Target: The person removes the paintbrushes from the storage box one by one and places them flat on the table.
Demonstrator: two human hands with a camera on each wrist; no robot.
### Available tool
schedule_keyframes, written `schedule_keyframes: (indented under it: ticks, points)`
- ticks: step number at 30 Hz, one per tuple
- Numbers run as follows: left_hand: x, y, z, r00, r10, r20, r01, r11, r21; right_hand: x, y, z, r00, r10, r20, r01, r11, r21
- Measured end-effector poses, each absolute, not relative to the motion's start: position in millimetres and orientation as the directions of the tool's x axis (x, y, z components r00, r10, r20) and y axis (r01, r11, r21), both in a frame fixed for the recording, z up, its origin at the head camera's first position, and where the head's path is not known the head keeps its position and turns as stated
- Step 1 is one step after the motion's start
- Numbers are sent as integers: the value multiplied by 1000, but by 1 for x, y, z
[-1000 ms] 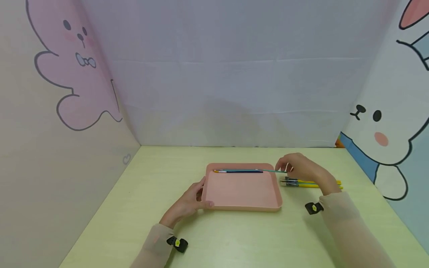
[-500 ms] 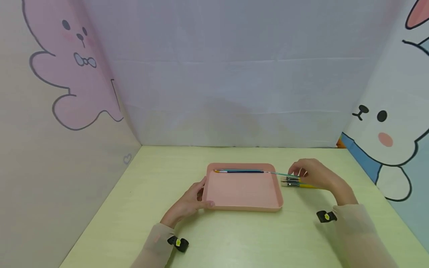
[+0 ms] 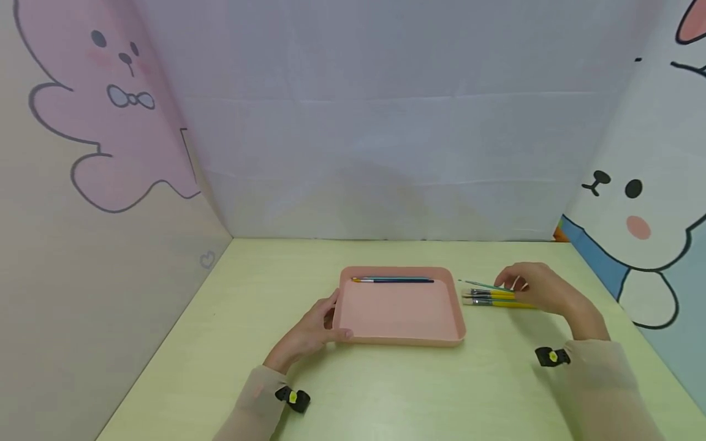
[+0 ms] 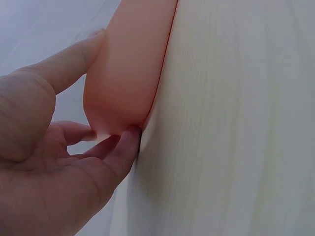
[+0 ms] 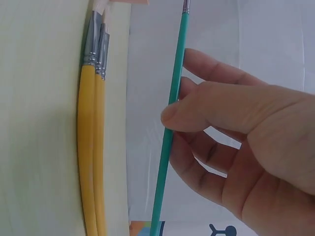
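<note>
A shallow pink tray (image 3: pixel 397 312) stands mid-table with two slim paintbrushes (image 3: pixel 394 280), one light blue and one dark, lying along its far side. My left hand (image 3: pixel 309 331) grips the tray's near left corner, thumb on the rim and fingers at the side, as the left wrist view shows. Right of the tray, my right hand (image 3: pixel 543 291) pinches a thin green paintbrush (image 5: pixel 174 83) between thumb and fingers. It is held just above several yellow-handled paintbrushes (image 5: pixel 91 137) lying on the table, partly hidden by the hand in the head view.
The pale yellow table (image 3: pixel 265 275) is bounded by a plain white backdrop (image 3: pixel 353 153) behind. A panel with a pink bear (image 3: pixel 132 141) stands at the left, one with a white rabbit (image 3: pixel 656 202) at the right.
My right hand has moved right, drawing the green paintbrush off the tray and over beside the yellow brushes. My left hand has kept its grip on the tray.
</note>
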State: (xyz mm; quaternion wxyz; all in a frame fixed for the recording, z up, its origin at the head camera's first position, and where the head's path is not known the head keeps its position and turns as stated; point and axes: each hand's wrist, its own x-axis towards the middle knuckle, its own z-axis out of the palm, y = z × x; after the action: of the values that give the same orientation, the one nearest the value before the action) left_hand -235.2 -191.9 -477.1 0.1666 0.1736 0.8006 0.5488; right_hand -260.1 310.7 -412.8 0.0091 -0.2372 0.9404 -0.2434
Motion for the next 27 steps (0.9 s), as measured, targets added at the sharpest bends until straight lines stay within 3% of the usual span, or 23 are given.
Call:
schedule_keyframes:
  ticks: [13,27]
  points:
    - [-234,-191,-474,-891,448,-70,112,367,923,-264,321,-431,-885,-465,15,-418,781,-465]
    - [-230,-189,-463,-895,439,-79,108,387,916,-265,330,-441,-870,-493,29,-450,767,-457]
